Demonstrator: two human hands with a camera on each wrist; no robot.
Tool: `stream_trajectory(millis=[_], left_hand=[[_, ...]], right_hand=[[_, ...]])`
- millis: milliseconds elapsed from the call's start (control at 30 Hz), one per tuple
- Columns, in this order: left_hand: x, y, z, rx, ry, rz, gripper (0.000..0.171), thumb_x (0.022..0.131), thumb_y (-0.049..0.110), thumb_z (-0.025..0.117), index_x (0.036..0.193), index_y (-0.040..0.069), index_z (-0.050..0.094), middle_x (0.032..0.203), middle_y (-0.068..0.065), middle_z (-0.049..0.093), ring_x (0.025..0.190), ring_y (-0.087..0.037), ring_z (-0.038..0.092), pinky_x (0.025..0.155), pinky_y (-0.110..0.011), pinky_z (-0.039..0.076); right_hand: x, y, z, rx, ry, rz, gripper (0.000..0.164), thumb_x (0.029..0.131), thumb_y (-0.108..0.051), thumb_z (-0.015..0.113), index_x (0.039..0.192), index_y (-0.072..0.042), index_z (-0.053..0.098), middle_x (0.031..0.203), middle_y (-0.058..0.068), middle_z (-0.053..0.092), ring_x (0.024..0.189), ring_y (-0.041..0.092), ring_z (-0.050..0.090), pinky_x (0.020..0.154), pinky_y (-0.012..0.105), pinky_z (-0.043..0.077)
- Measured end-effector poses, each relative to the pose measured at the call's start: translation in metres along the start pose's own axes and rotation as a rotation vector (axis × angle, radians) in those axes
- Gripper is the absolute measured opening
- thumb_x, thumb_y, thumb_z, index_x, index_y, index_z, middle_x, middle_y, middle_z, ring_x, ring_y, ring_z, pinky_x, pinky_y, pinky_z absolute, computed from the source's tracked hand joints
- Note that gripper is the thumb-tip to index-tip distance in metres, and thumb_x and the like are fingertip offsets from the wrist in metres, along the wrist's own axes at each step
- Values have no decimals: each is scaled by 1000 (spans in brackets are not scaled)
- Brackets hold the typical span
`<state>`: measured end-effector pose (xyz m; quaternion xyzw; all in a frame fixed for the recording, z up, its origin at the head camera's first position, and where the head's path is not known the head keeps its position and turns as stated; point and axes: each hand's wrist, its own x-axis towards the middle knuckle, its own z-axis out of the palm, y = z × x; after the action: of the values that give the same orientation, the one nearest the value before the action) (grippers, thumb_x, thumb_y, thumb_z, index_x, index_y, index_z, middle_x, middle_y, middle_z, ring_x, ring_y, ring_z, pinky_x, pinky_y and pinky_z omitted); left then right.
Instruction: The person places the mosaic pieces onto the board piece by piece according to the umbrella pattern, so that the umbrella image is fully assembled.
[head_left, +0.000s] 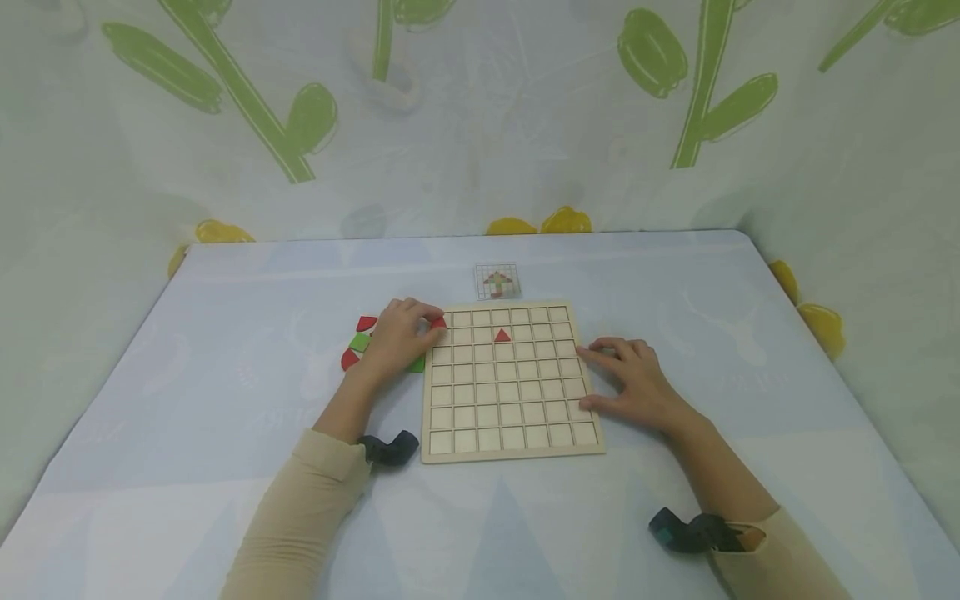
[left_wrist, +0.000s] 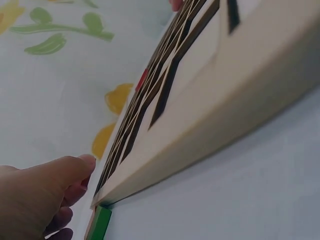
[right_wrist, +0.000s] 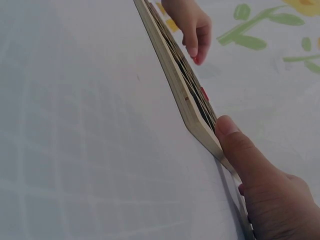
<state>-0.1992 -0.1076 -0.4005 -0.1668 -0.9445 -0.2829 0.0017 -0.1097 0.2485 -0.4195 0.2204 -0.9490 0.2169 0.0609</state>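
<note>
My left hand (head_left: 401,337) pinches a small red piece (head_left: 438,322) between thumb and fingertips, over the upper left corner of a wooden grid board (head_left: 464,416). In the right wrist view the red piece (right_wrist: 196,60) shows at the fingertips, above the board's surface. A red triangle (head_left: 502,336) lies in a cell of the second row from the top. My right hand (head_left: 633,383) rests along the board's right side, fingers fairly straight, with the thumb (right_wrist: 234,134) touching the edge.
Several red and green pieces, such as a green one (head_left: 360,342) and a red one (head_left: 349,359), lie left of the board, partly behind the left hand. A small card (head_left: 497,282) with a gridded picture lies beyond the board. Black straps (head_left: 390,450) circle both wrists.
</note>
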Motion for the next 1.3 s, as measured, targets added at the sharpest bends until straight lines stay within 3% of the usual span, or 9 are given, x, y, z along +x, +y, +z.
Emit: stream_trajectory(millis=[300,700,1067,1300], left_hand=[[-2,10,4,-46,12,98,33,86,28,67,113,9,67,112,-8,63,103,-26,49,89,-41,41],[-3,15,11,-133,-66,114,30,86,28,68,113,15,68,110,-3,62,99,-21,47,81,-35,42],[-1,18,21,-195,-111,179,31,86,30,69,114,16,68,99,1,61,93,-17,43,75,-33,38],[-1,21,25,-165,-140,211,31,86,29,69,113,14,68,109,0,63,100,-18,46,82,-34,40]], right_hand=[[0,1,-1,8,-5,-2,74,71,-44,78,134,-13,54,126,10,49,105,31,40,88,48,28],[0,1,0,9,-14,19,74,71,-44,77,134,-13,54,126,10,49,106,31,40,88,48,29],[0,0,-1,21,-23,32,74,72,-44,77,135,-13,53,127,10,49,106,30,39,88,48,28],[0,-2,-3,33,-41,48,74,72,-43,77,136,-14,52,128,9,49,109,30,38,90,49,27]])
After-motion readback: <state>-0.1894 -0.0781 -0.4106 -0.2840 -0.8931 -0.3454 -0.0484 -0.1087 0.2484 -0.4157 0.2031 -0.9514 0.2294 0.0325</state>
